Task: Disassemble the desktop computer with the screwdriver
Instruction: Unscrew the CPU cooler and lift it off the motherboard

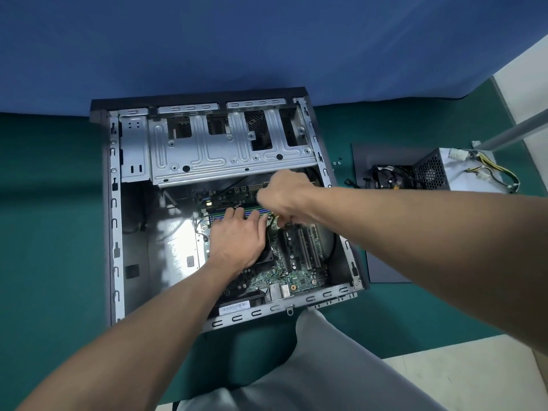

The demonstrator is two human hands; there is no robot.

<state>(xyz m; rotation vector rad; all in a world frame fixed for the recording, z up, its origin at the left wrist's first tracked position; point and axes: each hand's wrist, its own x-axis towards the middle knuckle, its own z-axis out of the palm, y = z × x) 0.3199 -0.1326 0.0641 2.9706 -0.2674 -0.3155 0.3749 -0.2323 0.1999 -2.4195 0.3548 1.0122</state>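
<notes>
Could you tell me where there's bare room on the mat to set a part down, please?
The green mat left of the case is bare. Right of it is crowded: side panel, power supply, cables and loose screws.

a flat green surface [53, 203] carries everything; whether it is a low table or a covered floor cannot be told. its far edge meets a blue cloth [267, 40], and at the right it gives way to pale floor [474, 381]. the computer case [114, 203] lies on its side in the middle of the green, open side up, its far end against the cloth. just right of it a dark grey side panel [363, 157] lies flat on the surface. a power supply [462, 173] with loose wires sits at the panel's right edge. two small screws [334, 163] lie on the green between the case and the panel.
</notes>
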